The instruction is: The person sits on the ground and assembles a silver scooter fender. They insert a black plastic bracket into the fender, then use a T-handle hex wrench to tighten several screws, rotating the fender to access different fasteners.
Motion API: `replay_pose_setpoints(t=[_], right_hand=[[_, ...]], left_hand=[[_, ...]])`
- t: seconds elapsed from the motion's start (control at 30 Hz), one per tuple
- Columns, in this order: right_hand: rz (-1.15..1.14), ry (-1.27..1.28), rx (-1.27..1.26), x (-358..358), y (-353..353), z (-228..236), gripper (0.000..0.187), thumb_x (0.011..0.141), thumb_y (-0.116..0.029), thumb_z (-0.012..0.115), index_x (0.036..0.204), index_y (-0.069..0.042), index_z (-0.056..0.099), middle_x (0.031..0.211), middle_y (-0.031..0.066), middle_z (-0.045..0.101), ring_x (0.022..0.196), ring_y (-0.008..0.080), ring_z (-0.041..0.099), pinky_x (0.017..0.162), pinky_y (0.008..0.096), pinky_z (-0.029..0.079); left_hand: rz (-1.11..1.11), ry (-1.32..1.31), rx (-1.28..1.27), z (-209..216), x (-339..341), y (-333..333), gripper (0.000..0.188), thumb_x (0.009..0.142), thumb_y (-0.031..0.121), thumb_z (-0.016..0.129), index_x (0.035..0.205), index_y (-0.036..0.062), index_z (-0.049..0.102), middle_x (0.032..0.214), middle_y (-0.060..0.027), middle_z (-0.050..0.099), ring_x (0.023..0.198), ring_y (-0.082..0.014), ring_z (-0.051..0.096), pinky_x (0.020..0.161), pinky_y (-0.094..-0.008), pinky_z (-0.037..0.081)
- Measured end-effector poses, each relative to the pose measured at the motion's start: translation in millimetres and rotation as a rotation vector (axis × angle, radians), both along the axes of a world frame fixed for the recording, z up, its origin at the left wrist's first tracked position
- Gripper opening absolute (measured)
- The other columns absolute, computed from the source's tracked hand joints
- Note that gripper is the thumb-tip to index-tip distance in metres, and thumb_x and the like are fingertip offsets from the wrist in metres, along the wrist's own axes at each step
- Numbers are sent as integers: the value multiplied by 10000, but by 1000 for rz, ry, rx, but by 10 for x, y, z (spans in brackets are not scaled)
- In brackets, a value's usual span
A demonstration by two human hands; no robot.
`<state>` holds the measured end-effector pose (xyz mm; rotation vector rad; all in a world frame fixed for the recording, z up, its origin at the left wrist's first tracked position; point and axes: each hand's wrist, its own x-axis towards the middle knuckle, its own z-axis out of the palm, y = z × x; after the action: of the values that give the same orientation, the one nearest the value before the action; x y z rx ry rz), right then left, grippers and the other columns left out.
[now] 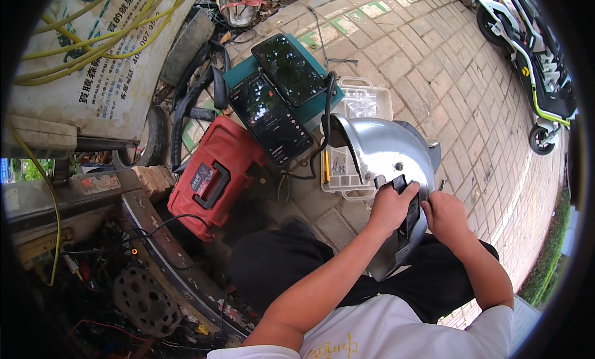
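Note:
A glossy silver curved shell (396, 145), shaped like a vehicle fender, rests across my lap with its rounded end away from me. A black bracket-like piece (411, 221) sits along its near right side. My left hand (393, 207) is closed on the shell where that black piece meets it, thumb pointing up along the edge. Beside it, on the shell's right edge, my right hand (446, 215) is curled into a fist. A small dark tip shows above the right fist; the rest of what it may hold is hidden.
Left of the shell lie a red toolbox (214, 173) and two phones, a nearer one (270, 120) and a farther one (288, 68), by a teal box (319, 108). A clear parts case (372, 99) lies behind. A scooter (527, 68) stands far right; machinery (145, 300) sits lower left.

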<state>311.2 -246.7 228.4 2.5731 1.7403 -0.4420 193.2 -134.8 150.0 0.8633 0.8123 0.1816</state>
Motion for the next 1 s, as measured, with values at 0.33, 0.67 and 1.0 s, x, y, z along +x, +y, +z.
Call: replay_pose_setpoints(t=[0.33, 0.67, 1.0], right_hand=[[64, -52, -5, -33, -16, -6, 260, 936, -245, 645, 797, -45, 554, 670, 170, 585, 640, 396, 598, 574, 507, 450], [-287, 260, -29, -59, -28, -68, 305, 939, -231, 637, 723, -30, 562, 685, 190, 595, 648, 426, 590, 582, 511, 453], [88, -37, -8, -13, 24, 19, 256, 938, -239, 642, 794, -44, 559, 671, 182, 587, 630, 413, 591, 567, 509, 452]], left_hand=[[47, -15, 66, -8, -6, -14, 397, 916, 304, 692, 1070, -61, 663, 972, -211, 715, 883, -330, 676, 831, -401, 508], [49, -25, 24, 36, -4, 18, 233, 953, 193, 690, 1047, -20, 678, 920, -37, 671, 807, -125, 582, 745, -317, 493], [22, -26, 6, 6, 1, -4, 221, 949, 177, 688, 1049, -20, 676, 925, -35, 670, 813, -119, 580, 747, -311, 489]])
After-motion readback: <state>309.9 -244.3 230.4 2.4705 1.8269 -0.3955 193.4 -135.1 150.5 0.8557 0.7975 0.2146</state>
